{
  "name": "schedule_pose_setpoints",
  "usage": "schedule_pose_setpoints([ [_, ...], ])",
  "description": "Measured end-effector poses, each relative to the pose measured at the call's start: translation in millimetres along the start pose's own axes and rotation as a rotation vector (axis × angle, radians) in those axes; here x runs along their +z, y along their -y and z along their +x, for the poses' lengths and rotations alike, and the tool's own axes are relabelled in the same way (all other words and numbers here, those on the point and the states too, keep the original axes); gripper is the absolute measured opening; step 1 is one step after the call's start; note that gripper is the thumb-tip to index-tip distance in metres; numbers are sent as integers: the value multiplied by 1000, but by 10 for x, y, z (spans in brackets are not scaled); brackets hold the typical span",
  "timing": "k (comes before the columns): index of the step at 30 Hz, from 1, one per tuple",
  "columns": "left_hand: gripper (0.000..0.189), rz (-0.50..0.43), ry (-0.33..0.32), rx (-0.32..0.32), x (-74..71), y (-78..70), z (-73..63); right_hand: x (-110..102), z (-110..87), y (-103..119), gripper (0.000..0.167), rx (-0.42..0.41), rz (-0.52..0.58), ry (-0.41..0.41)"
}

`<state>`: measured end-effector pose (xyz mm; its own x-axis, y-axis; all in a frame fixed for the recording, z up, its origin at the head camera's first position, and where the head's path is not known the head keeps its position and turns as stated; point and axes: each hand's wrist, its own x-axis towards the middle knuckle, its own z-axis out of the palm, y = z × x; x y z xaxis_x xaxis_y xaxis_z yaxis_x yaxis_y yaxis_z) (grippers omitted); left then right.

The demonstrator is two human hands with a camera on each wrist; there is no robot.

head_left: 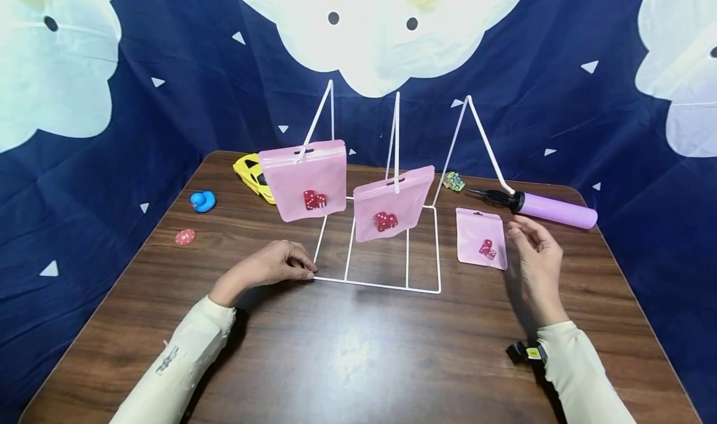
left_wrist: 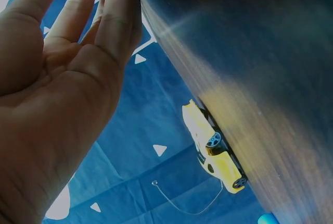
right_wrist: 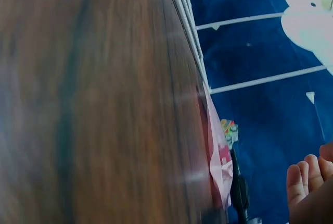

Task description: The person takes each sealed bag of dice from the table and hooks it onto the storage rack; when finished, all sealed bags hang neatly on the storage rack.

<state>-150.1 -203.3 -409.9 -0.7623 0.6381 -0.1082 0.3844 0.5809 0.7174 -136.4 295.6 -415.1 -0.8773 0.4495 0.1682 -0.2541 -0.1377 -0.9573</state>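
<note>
My left hand (head_left: 274,263) pinches the front left corner of a white wire rack (head_left: 375,283) on the table. Two pink pouches with red dice showing hang on the rack: a left pouch (head_left: 280,190) and a middle pouch (head_left: 366,203), each by the slot near its top. A third pink pouch (head_left: 469,240), also with red dice, lies flat right of the rack. Just beside its right edge is my right hand (head_left: 540,262), fingers loosely bent and holding nothing. In the right wrist view, part of the right hand (right_wrist: 312,182) shows at the lower right edge.
Behind the left pouch is a yellow toy car (head_left: 249,174). A blue rubber duck (head_left: 203,201) and a red poker chip (head_left: 185,236) lie at the left. A purple hand pump (head_left: 554,210) and a small green toy (head_left: 454,181) lie at the back right.
</note>
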Motion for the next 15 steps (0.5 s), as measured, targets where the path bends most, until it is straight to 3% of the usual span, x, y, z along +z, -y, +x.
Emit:
schedule_pose_setpoints([
  [7,12,7,-1,17,13,15,-5,-205,82,-19,23,29,-78,-43],
  [15,13,-7,25,5,1,29,-9,-367,194,-16,19,69,-74,-96],
])
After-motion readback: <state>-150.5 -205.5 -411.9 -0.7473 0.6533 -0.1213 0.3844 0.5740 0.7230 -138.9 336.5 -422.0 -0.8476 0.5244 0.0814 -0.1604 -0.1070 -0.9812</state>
